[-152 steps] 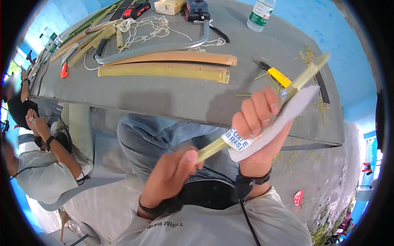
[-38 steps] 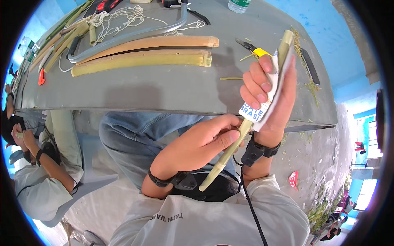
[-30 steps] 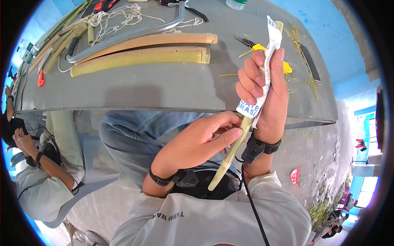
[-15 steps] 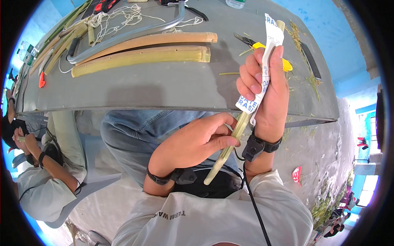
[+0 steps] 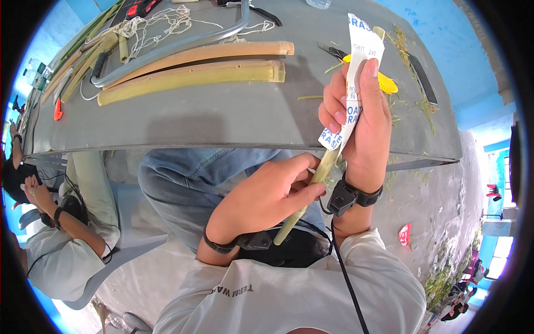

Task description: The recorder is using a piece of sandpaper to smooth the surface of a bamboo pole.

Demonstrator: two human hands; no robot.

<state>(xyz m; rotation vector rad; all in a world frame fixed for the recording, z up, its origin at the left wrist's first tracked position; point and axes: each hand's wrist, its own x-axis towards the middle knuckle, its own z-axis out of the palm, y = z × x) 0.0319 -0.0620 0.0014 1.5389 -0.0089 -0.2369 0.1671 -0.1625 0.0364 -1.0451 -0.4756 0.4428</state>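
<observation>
A slim pale-green bamboo stick [image 5: 288, 227] slants from my lap up past the table's front edge. My left hand [image 5: 266, 193] pinches it at mid-length between thumb and fingers. Higher up, my right hand [image 5: 368, 131] is closed around a strip of sandpaper [image 5: 362, 49], white printed backing outward, folded along the stick. The stick's upper tip shows just beyond the strip's top edge. Behind my right fingers lies a yellow-handled tool [image 5: 387, 83], partly hidden. The stretch of stick inside my right grip cannot be seen.
On the grey table [image 5: 183, 125] lie two split bamboo lengths [image 5: 192, 83], a bow-framed saw [image 5: 167, 54], tangled white string [image 5: 153, 28] and a dark flat bar [image 5: 423, 78]. A co-worker [image 5: 61, 245] sits at my left. A red wrapper [image 5: 405, 234] lies on the floor.
The sandpaper's upper part has turned and spread wider, showing more of its white back. The stick's lower end has shifted slightly up and left. Both hands keep their grips.
</observation>
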